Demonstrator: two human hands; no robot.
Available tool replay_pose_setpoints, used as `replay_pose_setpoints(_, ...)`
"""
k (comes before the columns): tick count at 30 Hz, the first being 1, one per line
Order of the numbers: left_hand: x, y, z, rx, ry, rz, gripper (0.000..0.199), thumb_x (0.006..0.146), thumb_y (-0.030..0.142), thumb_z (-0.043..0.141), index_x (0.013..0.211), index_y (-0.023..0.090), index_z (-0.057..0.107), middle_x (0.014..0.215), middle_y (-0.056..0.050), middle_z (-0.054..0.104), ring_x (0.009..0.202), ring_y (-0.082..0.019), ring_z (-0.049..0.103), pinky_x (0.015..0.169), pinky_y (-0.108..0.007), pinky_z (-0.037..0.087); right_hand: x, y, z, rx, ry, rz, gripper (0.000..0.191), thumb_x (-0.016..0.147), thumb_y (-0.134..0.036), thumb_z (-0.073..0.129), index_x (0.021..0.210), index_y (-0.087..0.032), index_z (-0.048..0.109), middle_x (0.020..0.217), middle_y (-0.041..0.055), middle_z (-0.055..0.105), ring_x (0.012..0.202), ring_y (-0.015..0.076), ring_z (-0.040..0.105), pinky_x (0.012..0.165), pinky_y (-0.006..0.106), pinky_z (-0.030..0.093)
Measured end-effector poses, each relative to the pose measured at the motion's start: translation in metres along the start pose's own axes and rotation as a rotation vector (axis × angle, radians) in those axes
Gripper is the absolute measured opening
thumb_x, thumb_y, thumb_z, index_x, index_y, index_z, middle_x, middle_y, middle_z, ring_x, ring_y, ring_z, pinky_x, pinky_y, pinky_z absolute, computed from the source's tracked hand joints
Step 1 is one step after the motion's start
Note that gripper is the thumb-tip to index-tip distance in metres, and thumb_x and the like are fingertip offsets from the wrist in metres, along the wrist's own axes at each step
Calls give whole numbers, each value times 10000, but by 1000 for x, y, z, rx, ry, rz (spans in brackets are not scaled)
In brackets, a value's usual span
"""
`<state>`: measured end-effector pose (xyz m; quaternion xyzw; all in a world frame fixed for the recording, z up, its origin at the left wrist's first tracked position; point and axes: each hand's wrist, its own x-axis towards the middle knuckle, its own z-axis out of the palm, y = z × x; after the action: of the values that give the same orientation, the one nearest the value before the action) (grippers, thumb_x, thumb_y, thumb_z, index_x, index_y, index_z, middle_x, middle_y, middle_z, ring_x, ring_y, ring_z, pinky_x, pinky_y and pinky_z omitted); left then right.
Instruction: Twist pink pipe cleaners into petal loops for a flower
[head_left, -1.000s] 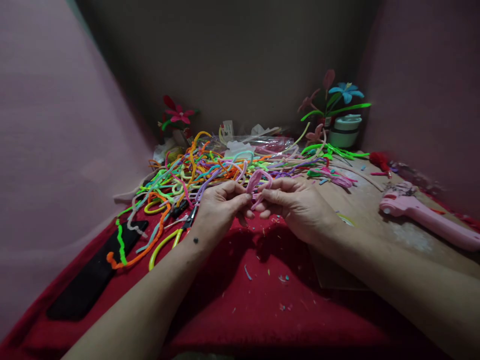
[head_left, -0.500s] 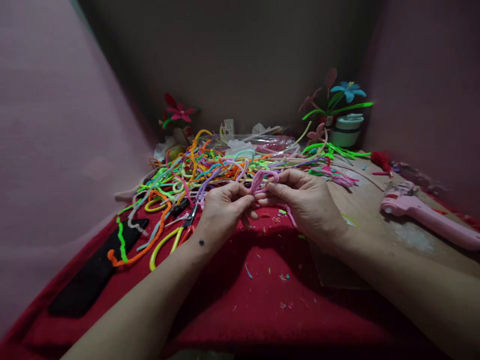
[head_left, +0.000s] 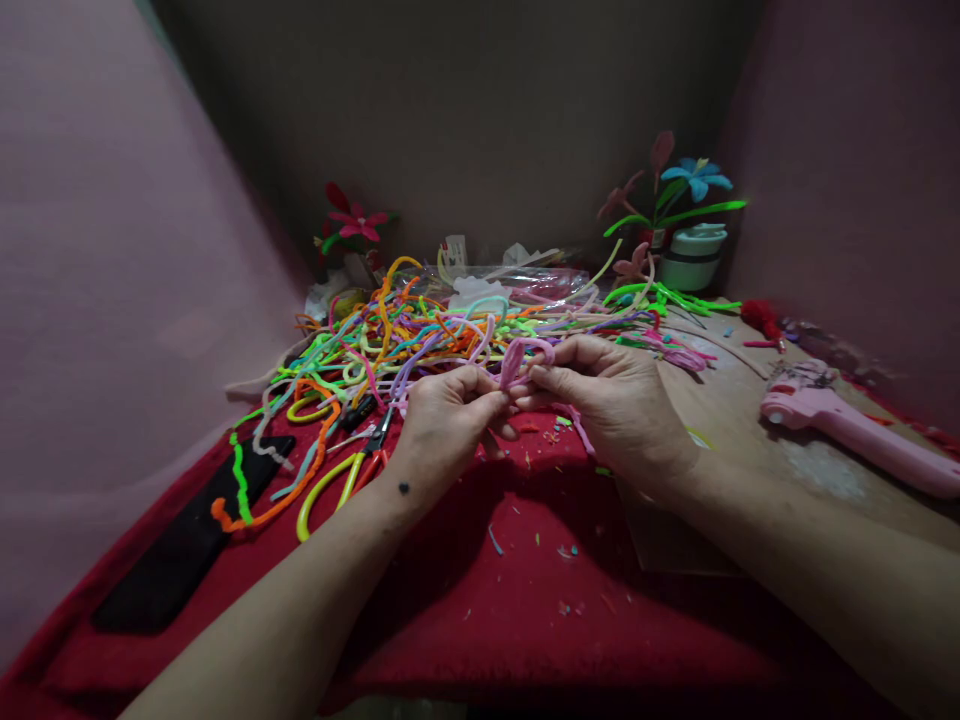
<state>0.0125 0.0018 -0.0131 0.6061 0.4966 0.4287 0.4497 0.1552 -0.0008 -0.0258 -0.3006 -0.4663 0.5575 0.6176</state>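
Observation:
A pink pipe cleaner [head_left: 514, 362], bent into loops, is held up between both hands at the centre, over the red cloth. My left hand [head_left: 454, 425] pinches the base of the loops between thumb and fingers. My right hand [head_left: 611, 405] grips the right-hand loop with thumb and forefinger, and a pink tail hangs beneath it. The fingertips of the two hands nearly meet. Just behind them lies a tangled heap of colourful pipe cleaners [head_left: 420, 335].
Yellow-handled pliers [head_left: 351, 480] and a black flat case [head_left: 172, 560] lie at the left. At the right, a pink glue gun [head_left: 855, 425] rests on a brown board [head_left: 739, 400]. Behind stand a pale green cup [head_left: 691, 262] and a blue flower [head_left: 697, 180]. Small scraps dot the red cloth [head_left: 480, 620].

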Motion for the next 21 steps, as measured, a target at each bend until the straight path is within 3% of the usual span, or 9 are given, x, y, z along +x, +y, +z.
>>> replay_pose_setpoints(8, -1, -4, -1, 126, 35, 55, 77, 693, 189, 587, 631, 152, 562, 490, 3, 625, 405, -137, 584, 374, -223, 474, 0, 3, -1, -128, 1, -53, 98, 674, -251, 707, 685, -180, 641, 649, -2, 651, 593, 135, 637, 642, 311, 566)
replay_pose_setpoints(15, -1, -10, -3, 398, 107, 217, 96, 703, 178, 555, 611, 162, 580, 526, -3, 641, 454, -124, 596, 452, -199, 445, -5, 1, 2, -212, -68, -98, 100, 699, -263, 687, 703, -171, 648, 632, 0, 642, 603, 142, 628, 647, 311, 544)
replay_pose_setpoints(21, -4, -8, -1, 499, 119, 254, 120, 714, 188, 555, 598, 167, 581, 536, -9, 645, 471, -125, 585, 472, -203, 419, -5, 5, -2, -416, -127, -248, 97, 756, -252, 629, 705, -171, 648, 676, 5, 627, 654, 136, 582, 641, 284, 491)
